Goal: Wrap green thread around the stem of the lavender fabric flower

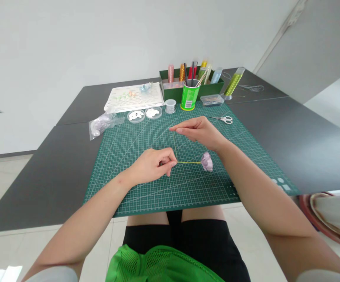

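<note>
Between the thumb and forefinger of my left hand (pixel 158 164) is the thin greenish stem of a pale purple artificial flower (pixel 207 161). The stem runs level to the right, and the bloom is at its right end, over the green cutting mat (pixel 146 197). Above and behind the stem, my right hand (pixel 197 131) is closed, with thumb and fingers pressed together and pointing left. Whatever those fingertips hold, if anything, is too fine to make out. My right hand is apart from the flower.
White-handled scissors (pixel 226 120) lie right of my right hand. Behind stand a green can (pixel 190 98) of tools, a box (pixel 174 94) of thread spools, and two dishes (pixel 136 116) of white pieces. A plastic bag (pixel 99 124) and a paper stack (pixel 117 100) are at left.
</note>
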The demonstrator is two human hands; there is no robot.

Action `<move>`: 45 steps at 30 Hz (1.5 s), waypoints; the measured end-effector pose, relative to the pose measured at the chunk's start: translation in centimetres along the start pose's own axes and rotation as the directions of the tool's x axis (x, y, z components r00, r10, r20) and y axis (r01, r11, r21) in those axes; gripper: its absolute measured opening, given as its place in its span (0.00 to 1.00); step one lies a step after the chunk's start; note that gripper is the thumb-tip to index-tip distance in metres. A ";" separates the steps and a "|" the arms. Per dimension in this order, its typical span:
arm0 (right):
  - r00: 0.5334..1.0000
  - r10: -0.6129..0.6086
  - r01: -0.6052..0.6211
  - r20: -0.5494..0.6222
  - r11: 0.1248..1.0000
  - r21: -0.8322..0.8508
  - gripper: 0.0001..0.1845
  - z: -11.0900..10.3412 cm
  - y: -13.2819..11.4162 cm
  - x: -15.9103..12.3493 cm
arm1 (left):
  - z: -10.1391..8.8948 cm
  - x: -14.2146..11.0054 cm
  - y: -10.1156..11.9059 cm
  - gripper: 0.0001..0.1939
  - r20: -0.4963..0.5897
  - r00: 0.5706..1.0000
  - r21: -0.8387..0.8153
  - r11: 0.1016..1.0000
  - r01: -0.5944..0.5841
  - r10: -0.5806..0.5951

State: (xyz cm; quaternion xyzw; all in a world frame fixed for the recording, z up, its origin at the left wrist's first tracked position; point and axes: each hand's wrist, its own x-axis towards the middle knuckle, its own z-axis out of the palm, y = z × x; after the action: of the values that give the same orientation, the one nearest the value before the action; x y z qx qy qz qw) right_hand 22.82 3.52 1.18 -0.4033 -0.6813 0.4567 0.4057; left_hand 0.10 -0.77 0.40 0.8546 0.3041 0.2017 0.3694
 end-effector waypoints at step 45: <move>0.914 0.124 -0.220 -0.386 0.951 -0.216 0.12 2.7 3.6 1.1 | -1.1 1.0 -0.8 0.09 -0.455 0.798 -0.711 0.701 -0.058 -0.395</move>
State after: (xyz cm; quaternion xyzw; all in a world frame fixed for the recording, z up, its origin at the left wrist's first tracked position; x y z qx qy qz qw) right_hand 20.64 4.62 -2.68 -0.5893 -0.6078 0.3155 0.4287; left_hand -0.09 0.90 0.68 0.5158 0.3838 0.5124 0.5693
